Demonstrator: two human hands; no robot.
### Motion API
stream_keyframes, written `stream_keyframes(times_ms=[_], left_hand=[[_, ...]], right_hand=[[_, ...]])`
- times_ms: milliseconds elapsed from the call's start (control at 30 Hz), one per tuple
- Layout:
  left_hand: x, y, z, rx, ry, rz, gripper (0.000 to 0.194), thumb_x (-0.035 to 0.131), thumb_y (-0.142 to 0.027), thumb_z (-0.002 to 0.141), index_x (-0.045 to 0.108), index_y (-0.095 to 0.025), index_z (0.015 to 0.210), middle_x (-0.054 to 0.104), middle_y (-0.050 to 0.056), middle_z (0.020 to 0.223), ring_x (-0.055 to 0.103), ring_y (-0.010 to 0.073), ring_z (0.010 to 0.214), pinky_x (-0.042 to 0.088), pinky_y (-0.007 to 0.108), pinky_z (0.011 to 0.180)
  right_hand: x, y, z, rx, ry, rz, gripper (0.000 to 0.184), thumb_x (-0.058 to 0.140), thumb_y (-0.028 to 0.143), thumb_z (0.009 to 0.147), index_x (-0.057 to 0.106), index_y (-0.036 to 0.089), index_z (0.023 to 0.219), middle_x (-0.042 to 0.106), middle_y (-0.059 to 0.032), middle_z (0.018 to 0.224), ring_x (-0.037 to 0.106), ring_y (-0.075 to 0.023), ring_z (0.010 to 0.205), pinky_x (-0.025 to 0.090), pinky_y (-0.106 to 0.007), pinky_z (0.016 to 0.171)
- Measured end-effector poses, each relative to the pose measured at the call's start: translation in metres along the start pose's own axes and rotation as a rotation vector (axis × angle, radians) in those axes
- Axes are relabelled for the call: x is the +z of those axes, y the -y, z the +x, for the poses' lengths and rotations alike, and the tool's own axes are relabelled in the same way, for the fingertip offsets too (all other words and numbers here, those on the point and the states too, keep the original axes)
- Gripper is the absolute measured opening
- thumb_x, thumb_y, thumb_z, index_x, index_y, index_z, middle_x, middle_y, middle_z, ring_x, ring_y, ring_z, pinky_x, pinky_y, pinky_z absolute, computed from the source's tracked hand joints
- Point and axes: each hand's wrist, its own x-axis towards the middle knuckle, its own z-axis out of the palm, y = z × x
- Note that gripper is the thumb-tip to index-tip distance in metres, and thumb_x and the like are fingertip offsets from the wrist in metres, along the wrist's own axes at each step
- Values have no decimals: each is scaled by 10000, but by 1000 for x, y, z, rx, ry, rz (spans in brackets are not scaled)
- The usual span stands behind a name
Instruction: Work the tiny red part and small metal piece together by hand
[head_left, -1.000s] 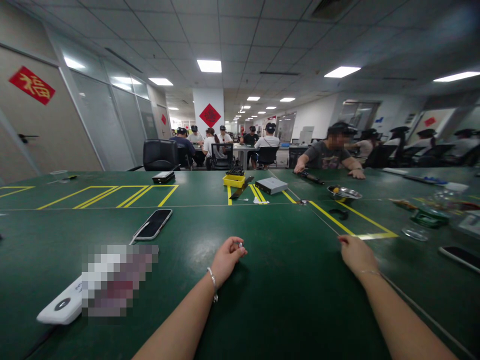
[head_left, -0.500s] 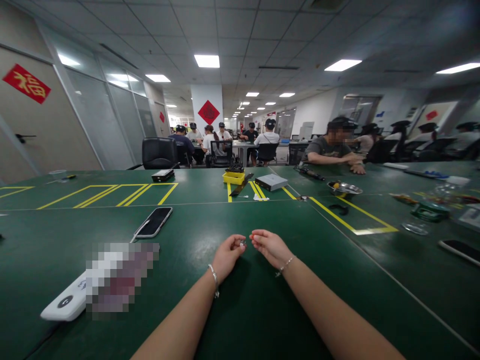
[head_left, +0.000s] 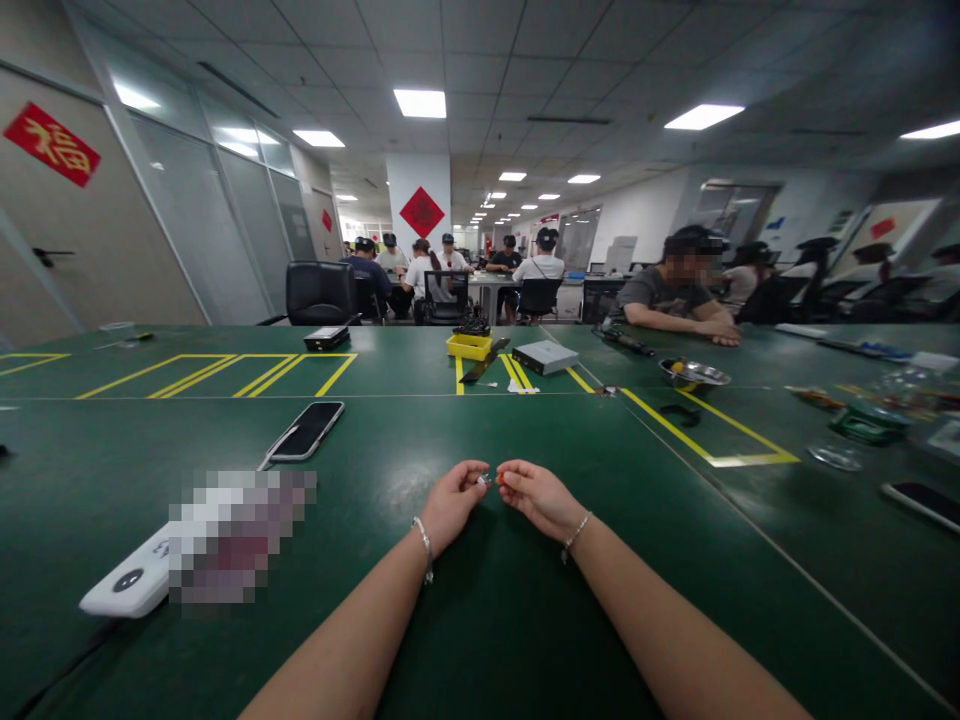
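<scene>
My left hand (head_left: 454,502) is closed in a pinch on a small silvery-white piece (head_left: 484,480) with thin metallic tips pointing right. My right hand (head_left: 541,495) pinches a small orange piece (head_left: 501,479) between thumb and fingertips. Both pieces are too small for me to tell their kind. The fingertips of the two hands face each other across a narrow gap, just above the green table (head_left: 397,620). A bracelet circles each wrist.
To the left lie a phone (head_left: 309,432) and a white device (head_left: 127,578) with a cable. Farther back are a yellow tray (head_left: 469,347), a grey box (head_left: 545,357) and a metal bowl (head_left: 705,376). A person (head_left: 679,290) sits across at the right.
The camera view has shifted slightly. My right fingers have turned a little, and the orange piece shows more clearly. Both hands keep their pinches, close together.
</scene>
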Motion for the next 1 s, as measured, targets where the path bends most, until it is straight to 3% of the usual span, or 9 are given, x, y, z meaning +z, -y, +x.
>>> stream_keyframes(times_ms=[167, 367, 600, 733, 833, 1000], left_hand=[[0, -2, -1, 30, -10, 57, 260, 549, -166, 625, 563, -167, 884, 540, -14, 664, 476, 90, 606, 368, 194, 568], [-2, -4, -1, -23, -3, 26, 293, 427, -315, 738, 562, -146, 935, 534, -1, 626, 484, 100, 589, 369, 203, 538], [0, -8, -4, -16, -23, 113, 369, 350, -423, 763, 568, -145, 661, 524, -6, 538, 466, 100, 505, 356, 214, 506], [-1, -8, -3, 25, -18, 174, 273, 416, -375, 744, 577, -158, 704, 553, -7, 586, 481, 102, 548, 364, 212, 543], [-1, -5, -2, 49, -52, 192, 212, 499, -331, 696, 582, -165, 798, 581, -2, 645, 501, 112, 595, 373, 212, 566], [3, -5, -4, 70, -89, 262, 186, 536, -307, 666, 596, -176, 784, 598, -6, 656, 501, 109, 580, 372, 210, 549]], right_hand=[[1, 1, -1, 2, -24, -14, 232, 688, 195, 538, 562, 146, 727, 558, 14, 683, 510, -61, 596, 398, -223, 624], [1, 1, -1, 2, -8, -13, 221, 619, 324, 630, 552, 151, 750, 556, 6, 658, 510, -67, 576, 400, -215, 576], [2, 3, -3, 7, 7, -16, 230, 642, 253, 606, 547, 155, 791, 593, -17, 732, 530, -74, 603, 414, -233, 611], [3, 2, -3, -2, -17, -16, 239, 666, 190, 564, 552, 156, 771, 595, -14, 765, 528, -63, 596, 418, -227, 621], [5, 1, -2, -35, -69, -26, 239, 671, 207, 553, 562, 156, 760, 597, -16, 749, 526, -68, 583, 425, -234, 608], [13, -4, -1, -67, -177, -80, 255, 689, 255, 519, 604, 146, 733, 611, -21, 707, 549, -98, 632, 434, -263, 658]])
